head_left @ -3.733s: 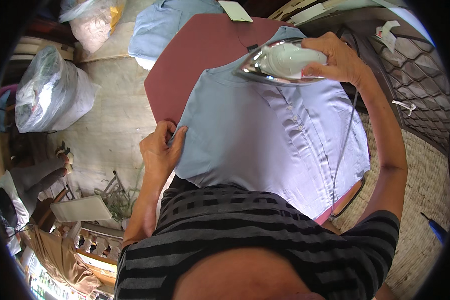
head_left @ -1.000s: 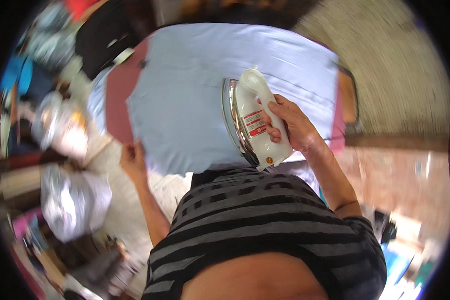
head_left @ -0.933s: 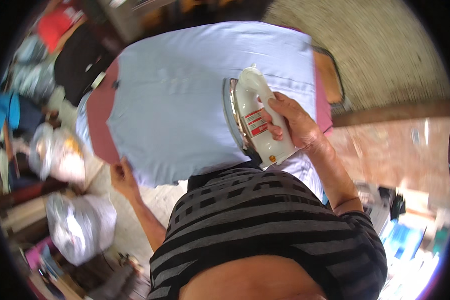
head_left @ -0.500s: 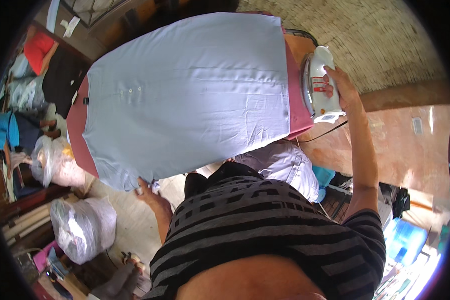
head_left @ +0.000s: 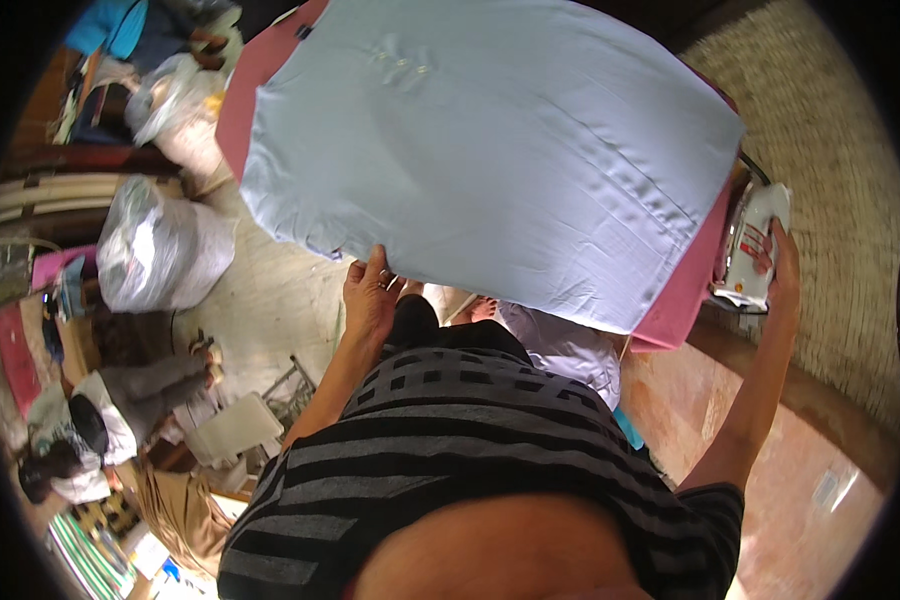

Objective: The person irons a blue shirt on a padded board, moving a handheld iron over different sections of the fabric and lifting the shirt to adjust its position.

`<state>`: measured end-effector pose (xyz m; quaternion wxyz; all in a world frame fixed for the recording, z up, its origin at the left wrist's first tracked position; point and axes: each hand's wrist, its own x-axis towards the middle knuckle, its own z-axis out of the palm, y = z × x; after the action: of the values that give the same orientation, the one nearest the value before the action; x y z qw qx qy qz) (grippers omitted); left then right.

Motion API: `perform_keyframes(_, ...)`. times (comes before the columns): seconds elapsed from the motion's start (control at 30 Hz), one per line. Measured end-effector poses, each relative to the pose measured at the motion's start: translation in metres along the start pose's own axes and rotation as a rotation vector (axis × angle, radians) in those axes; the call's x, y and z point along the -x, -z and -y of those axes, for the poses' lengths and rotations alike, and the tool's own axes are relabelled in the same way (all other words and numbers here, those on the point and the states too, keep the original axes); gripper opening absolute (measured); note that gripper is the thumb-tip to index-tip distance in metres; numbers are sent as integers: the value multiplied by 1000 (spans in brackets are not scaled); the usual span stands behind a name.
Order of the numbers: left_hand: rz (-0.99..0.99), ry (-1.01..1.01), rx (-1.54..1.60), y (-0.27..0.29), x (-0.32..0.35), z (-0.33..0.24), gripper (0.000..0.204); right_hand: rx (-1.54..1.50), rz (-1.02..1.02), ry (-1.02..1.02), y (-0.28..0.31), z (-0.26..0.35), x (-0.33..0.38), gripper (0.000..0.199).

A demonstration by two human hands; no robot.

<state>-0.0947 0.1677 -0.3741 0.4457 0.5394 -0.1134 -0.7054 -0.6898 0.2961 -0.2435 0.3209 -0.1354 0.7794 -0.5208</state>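
Observation:
A light blue-grey garment [head_left: 490,150] with a few small buttons lies spread over the maroon-covered ironing board [head_left: 682,285]. At the garment's near edge, my left hand [head_left: 368,300] pinches the cloth between thumb and fingers. My right hand [head_left: 786,270] is wrapped round a white iron [head_left: 755,240] at the board's right end, beyond the cloth's hem. The iron's soleplate faces the board side, and its underside is mostly hidden. Wrinkles run along the right part of the garment.
Pale cloth [head_left: 560,345] hangs or lies below the board's near side. On the left floor stands a full clear plastic bag [head_left: 160,245], with another plastic bag [head_left: 180,115] behind it. A person [head_left: 120,410] is at the lower left, near a light-coloured chair [head_left: 235,430].
The view has turned, so the board now slants down to the right. My left hand has shifted along the garment's near edge. My right hand still holds the iron at the board's end.

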Motion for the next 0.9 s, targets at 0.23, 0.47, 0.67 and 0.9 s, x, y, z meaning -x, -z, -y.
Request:
perform_keyframes(0.23,16,107,-2,-1,16,-37,15,224,-331,224,11,-37,-31,47)
perform_keyframes(0.47,477,-106,-7,-7,24,-97,34,563,-244,808,-170,34,-29,51)
perform_keyframes(0.67,575,-521,-77,25,22,-191,34,781,-71,1216,-366,76,-54,53)
perform_keyframes(0.9,421,-821,41,89,-14,-285,37,793,-144,1006,-498,35,-3,70)
